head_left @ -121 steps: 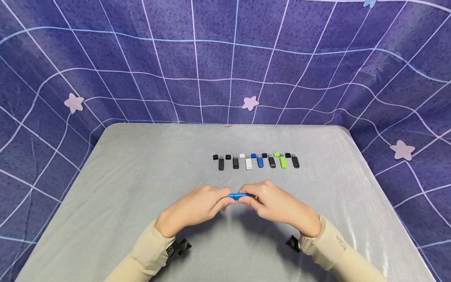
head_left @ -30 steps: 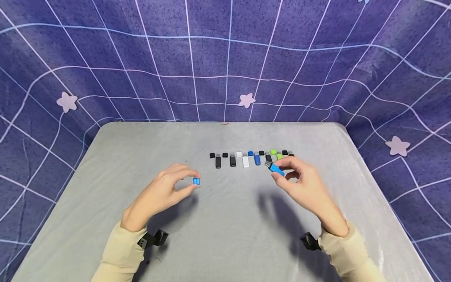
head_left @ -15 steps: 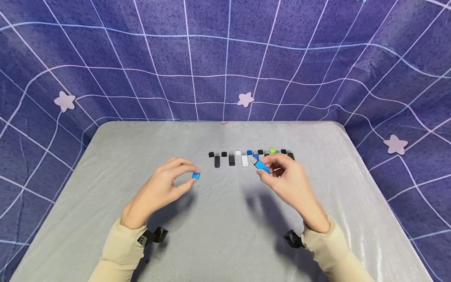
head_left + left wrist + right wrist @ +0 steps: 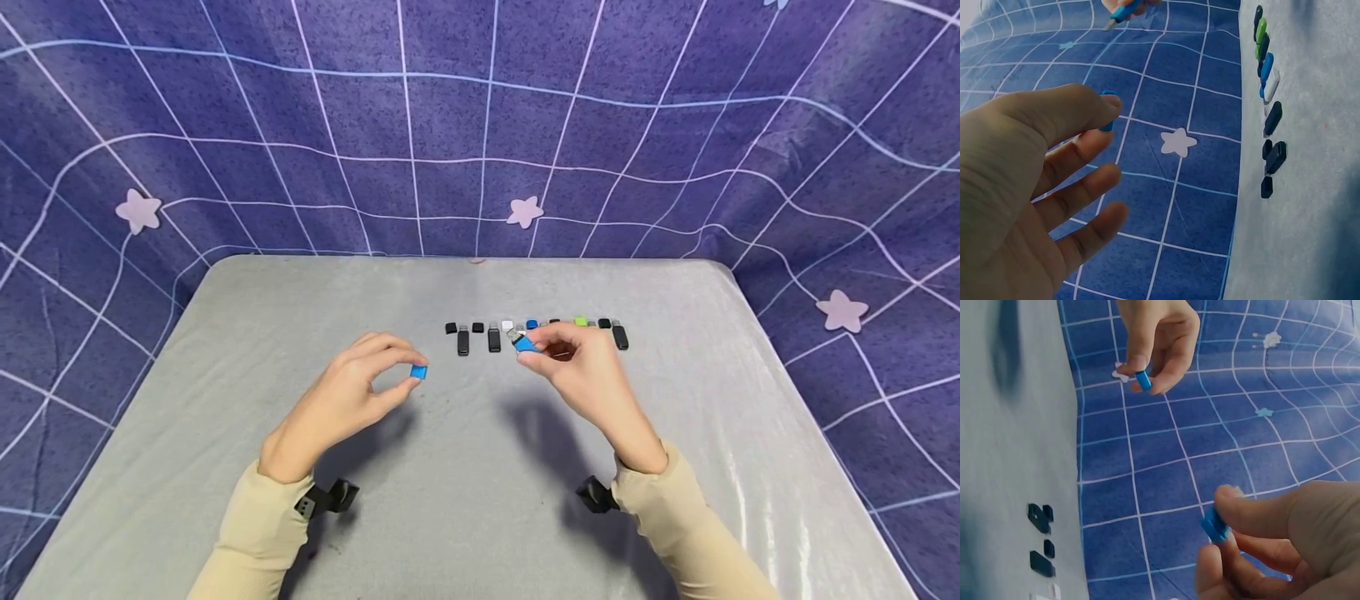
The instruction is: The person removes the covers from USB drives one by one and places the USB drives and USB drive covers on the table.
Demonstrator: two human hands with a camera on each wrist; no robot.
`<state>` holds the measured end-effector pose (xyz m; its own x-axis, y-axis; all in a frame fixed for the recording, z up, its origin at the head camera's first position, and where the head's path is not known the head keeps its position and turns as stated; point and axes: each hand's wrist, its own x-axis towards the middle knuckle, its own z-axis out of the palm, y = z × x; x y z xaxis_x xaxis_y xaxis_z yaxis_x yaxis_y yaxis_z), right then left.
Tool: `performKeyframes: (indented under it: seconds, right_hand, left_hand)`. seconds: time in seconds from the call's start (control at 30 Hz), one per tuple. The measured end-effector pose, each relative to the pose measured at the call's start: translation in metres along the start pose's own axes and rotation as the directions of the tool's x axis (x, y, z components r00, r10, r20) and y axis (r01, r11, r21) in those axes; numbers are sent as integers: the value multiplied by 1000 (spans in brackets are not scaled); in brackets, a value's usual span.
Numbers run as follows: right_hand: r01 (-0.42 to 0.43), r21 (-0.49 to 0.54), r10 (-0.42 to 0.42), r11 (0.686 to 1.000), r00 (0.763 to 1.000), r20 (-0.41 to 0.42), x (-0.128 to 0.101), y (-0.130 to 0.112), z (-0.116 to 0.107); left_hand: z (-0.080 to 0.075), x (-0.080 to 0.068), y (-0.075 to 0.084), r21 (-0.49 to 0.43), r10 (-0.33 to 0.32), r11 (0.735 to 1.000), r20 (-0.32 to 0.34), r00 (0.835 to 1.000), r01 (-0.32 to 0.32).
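Note:
My left hand (image 4: 337, 404) pinches a small blue cap (image 4: 418, 372) between thumb and finger, above the table. In the left wrist view its other fingers are spread away from the cap. My right hand (image 4: 585, 371) holds a blue USB flash drive (image 4: 527, 344) by its body, the bare metal plug pointing up and left. Drive and cap are apart. Behind the right hand, a row of flash drives lies on the table: a black drive (image 4: 462, 342), another black drive (image 4: 493, 338) and a black drive (image 4: 620, 336) show. White, blue and green ones are mostly hidden there.
Each drive in the row has its cap beside it, such as the black cap (image 4: 451, 328), white cap (image 4: 507, 325) and green cap (image 4: 581, 322). A grey cloth covers the table (image 4: 300, 300). A purple grid-patterned curtain (image 4: 450, 125) hangs behind and at both sides.
Four seconds ago both hands gripped the blue flash drive together at the middle. Cap and drive have since come apart. Over the last second the right hand moved left with the drive.

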<state>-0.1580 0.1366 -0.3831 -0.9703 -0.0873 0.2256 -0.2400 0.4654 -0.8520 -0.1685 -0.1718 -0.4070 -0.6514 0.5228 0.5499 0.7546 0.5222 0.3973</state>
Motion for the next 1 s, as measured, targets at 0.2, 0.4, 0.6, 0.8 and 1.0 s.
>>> performKeyframes:
  seconds: [0.2, 0.4, 0.6, 0.8, 1.0]
  right_hand:
    - [-29, 29, 28, 999, 999, 46, 7, -1, 7]
    - [-82, 62, 75, 995, 991, 112, 17, -4, 13]
    - [-135, 69, 124, 988, 981, 151, 27, -8, 19]
    - [-152, 92, 136, 984, 978, 158, 35, -9, 24]
    - [-177, 145, 154, 973, 975, 161, 41, -6, 28]
  left_hand:
    - [-1, 0, -2, 20, -10, 1000, 0, 1000, 10]
    - [-2, 4, -6, 64, -16, 998, -34, 999, 18]
    - [-5, 10, -10, 108, -35, 993, -54, 998, 40]
    - [-7, 16, -14, 134, -74, 988, -63, 995, 82]
    - [-8, 17, -17, 148, -111, 982, -56, 992, 118]
